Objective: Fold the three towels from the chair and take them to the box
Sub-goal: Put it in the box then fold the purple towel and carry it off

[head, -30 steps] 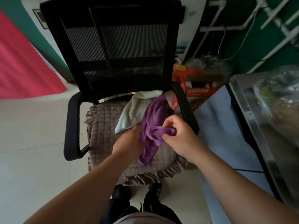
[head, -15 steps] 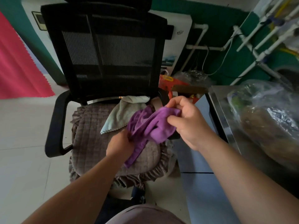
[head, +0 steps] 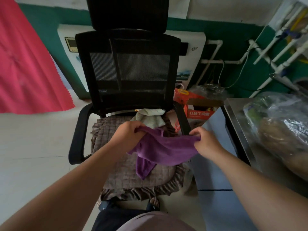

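Two hands hold one soft purple cloth towel [head: 166,147] above the seat of the black mesh-backed office chair [head: 130,67]. The left hand [head: 128,134] grips the towel's upper left edge with fingers curled round a bunch of cloth; the right hand [head: 206,140] pinches the upper right edge between thumb and fingers. The cloth sags between the two grips, and a loose tail hangs down toward the brown quilted seat cushion [head: 106,134]; whether the tail touches the cushion cannot be told. A pale cream towel [head: 150,117] lies crumpled at the back of the seat, against the backrest. A third towel cannot be made out with certainty. An orange cardboard box with printed lettering [head: 198,112] stands on the floor just beside the chair, to its right; whether it is the task's box cannot be told. A metal worktop [head: 236,124] at far right carries a bulging clear plastic bag [head: 280,130].

Handling, as judged: the towel is light, limp and unbreakable, with no stiffness to keep a shape. It probably grips well. Hold is best taken at two adjacent corners, so that the cloth hangs flat before the first fold; the left grip appears to gather extra cloth and may need shifting to a true corner.
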